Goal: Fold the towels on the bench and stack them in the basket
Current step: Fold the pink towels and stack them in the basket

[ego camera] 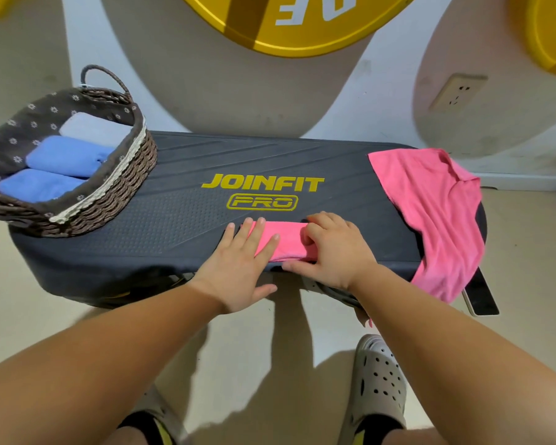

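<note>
**As it stands at this moment: stock list, head view**

1. Worktop [180,220]: dark padded bench lying across the view, with yellow "JOINFIT PRO" lettering at its centre.
2. Folded pink towel [286,240]: a narrow folded strip, flat on the worktop at 6 o'clock. It lies along the near edge, just below the lettering.
3. Left-hand grip [241,261]: apart. The fingers are straight and spread, pressing flat on the 9 o'clock end of the folded pink towel. The thumb hangs past the worktop's near edge.
4. Right-hand grip [331,248]: clamped on the 3 o'clock end of the folded pink towel, with the fingers curled over its top and the thumb along its near edge.
5. Loose pink towel [430,203]: unfolded and spread over the 3 o'clock end of the worktop, part of it hanging off the near edge. It lies apart from the folded one.
6. Basket [116,194]: brown woven, with a loop handle at 12 o'clock and a dark flower-print lining. It stands on the 9 o'clock end of the worktop.
7. Basket contents: three folded towels in a row, each touching the next.
   - pale grey towel [93,128], toward 1 o'clock
   - blue towel [68,155], in the middle
   - second blue towel [39,184], toward 7 o'clock
8. Surroundings:
   - yellow disc [286,27] on the wall at 12 o'clock
   - wall socket [456,91] at 2 o'clock
   - grey perforated clog [379,380] on the floor at 5 o'clock
   - dark flat slab [482,293] at 4 o'clock, just below the hanging towel; what it is cannot be told
</note>
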